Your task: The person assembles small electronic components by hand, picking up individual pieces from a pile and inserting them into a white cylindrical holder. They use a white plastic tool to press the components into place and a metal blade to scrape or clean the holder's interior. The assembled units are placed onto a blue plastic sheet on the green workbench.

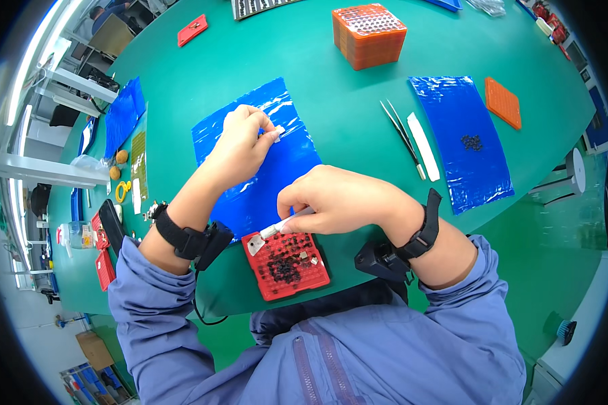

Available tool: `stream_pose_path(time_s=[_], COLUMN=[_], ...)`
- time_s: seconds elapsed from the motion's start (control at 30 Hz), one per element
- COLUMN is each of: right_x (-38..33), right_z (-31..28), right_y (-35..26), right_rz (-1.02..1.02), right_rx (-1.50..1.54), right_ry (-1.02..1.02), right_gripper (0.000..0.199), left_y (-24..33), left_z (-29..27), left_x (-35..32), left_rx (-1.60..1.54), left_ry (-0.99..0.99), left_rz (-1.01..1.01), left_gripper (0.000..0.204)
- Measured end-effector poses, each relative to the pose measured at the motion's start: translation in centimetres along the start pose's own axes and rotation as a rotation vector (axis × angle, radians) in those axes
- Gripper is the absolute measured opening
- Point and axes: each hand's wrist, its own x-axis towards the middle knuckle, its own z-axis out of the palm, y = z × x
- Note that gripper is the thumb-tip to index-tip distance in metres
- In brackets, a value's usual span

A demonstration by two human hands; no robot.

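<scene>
Red tray (311, 280) sits at six o'clock in the head view, on the green table (358, 108) just before the person's body. A dense patch of small black parts (287, 267) covers its middle, and a few small silvery pieces (309, 258) lie toward its three o'clock side. At three o'clock from the view's centre, the right hand (344, 201) is curled around a white pen-like tool (287, 223), its end at the tray's eleven o'clock corner; whether it touches there I cannot tell. Between ten and eleven, the left hand (244, 142) pinches a small whitish piece (278, 131) above a glossy blue sheet (257, 192).

Tweezers (404, 138) lie at two o'clock, beside a white strip (423, 146). Just beyond, between two and three, a second blue sheet (461, 111) bears a black cluster (471, 142). Stacked orange trays (368, 50) stand between twelve and one.
</scene>
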Motion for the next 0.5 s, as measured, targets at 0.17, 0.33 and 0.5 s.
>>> stream_pose_path(time_s=[0.17, 0.33, 0.5], right_x=[0.0, -0.1, 0.0], right_z=[0.2, 0.1, -0.1], right_y=[0.1, 0.0, -0.1], right_rz=[-0.032, -0.023, 0.014], right_rx=[-0.040, -0.038, -0.045], right_ry=[0.017, 0.015, -0.011], right_gripper=[0.021, 0.020, 0.021], left_y=[-0.9, -1.2, -1.0], left_z=[1.1, 1.5, 1.3], left_x=[0.5, 0.6, 0.4], left_rx=[0.030, 0.059, 0.006], left_ry=[0.008, 0.017, 0.043], left_rz=[-0.057, -0.038, -0.048], left_gripper=[0.014, 0.017, 0.016])
